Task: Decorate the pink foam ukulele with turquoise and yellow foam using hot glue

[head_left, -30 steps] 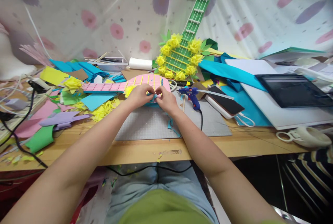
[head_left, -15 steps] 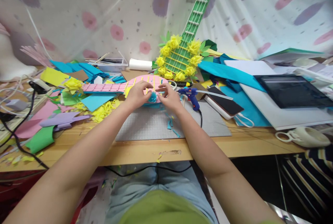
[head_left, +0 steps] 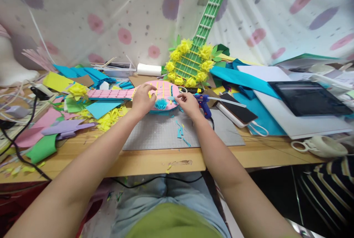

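A pink paper guitar (head_left: 169, 87) with yellow strips lies across the grey cutting mat (head_left: 155, 131), its neck pointing left. On its near side sits a blue paper flower (head_left: 160, 104). My left hand (head_left: 142, 100) rests on the guitar body left of the flower, thumb and fingers apart. To the flower's right, my right hand (head_left: 188, 103) has its fingertips pinched at a small light-blue paper piece (head_left: 171, 98), over the guitar's right end. A blue glue gun (head_left: 204, 105) lies just beyond my right hand.
Behind stands a green paper guitar (head_left: 203, 27) ringed with yellow flowers. Paper scraps (head_left: 113, 118) cover the left side. To the right are a power bank (head_left: 236, 109), a tablet (head_left: 312, 97) and a white mug (head_left: 322, 145). Blue snippets (head_left: 179, 131) dot the mat.
Both hands have come away from the blue flower, which now shows fully. My right hand has shifted right; my left has moved slightly left, its fingers now spread.
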`<state>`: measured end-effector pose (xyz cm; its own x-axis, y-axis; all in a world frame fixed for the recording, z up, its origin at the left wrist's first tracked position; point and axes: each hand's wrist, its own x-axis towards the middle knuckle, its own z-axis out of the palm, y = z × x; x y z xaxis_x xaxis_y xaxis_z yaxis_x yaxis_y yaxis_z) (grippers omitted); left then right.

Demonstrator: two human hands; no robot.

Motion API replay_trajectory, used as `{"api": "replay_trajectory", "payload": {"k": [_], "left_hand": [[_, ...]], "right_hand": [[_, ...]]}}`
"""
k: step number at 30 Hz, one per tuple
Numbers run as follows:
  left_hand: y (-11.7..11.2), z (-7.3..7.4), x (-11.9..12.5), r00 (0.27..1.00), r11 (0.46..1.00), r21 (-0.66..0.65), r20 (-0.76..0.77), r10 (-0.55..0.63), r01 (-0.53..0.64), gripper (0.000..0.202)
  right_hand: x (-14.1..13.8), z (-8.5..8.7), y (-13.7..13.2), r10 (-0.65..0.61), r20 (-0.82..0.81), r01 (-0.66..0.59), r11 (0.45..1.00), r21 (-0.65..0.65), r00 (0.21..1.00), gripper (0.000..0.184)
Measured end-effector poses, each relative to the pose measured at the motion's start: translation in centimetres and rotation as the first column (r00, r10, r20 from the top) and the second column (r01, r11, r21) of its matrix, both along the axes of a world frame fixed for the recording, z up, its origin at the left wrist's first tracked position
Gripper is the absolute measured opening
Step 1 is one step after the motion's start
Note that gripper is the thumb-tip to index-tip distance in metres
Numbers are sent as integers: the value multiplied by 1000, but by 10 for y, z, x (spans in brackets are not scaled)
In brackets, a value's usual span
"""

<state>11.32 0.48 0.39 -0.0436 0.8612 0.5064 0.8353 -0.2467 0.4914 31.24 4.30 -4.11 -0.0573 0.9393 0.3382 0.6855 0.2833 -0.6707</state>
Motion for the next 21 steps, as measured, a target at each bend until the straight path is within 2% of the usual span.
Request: {"api": "replay_trajectory", "payload": {"k": [5, 8, 11, 17, 21], "left_hand": [[14, 8, 12, 992, 987, -156, -126, 19, -39, 22], [26, 17, 23, 982, 934, -355, -186, -21, -47, 23], [35, 23, 34, 973, 883, -466, -224, -52, -60, 25], [51, 17, 47, 953, 863, -504, -276, -126, -32, 16], [62, 7, 49, 958, 884, -468, -261, -122, -14, 18]], "right_hand": [[-14, -1, 2, 43, 75, -45, 999, 24, 996, 26], [-17, -4, 6, 28, 97, -31, 999, 23, 995, 21], [-18, -7, 8, 17, 75, -18, 1000, 17, 997, 16], [-18, -10, 8, 50, -53, -49, 999, 15, 997, 10], [-18, -12, 8, 61, -101, -59, 998, 27, 993, 9]]}}
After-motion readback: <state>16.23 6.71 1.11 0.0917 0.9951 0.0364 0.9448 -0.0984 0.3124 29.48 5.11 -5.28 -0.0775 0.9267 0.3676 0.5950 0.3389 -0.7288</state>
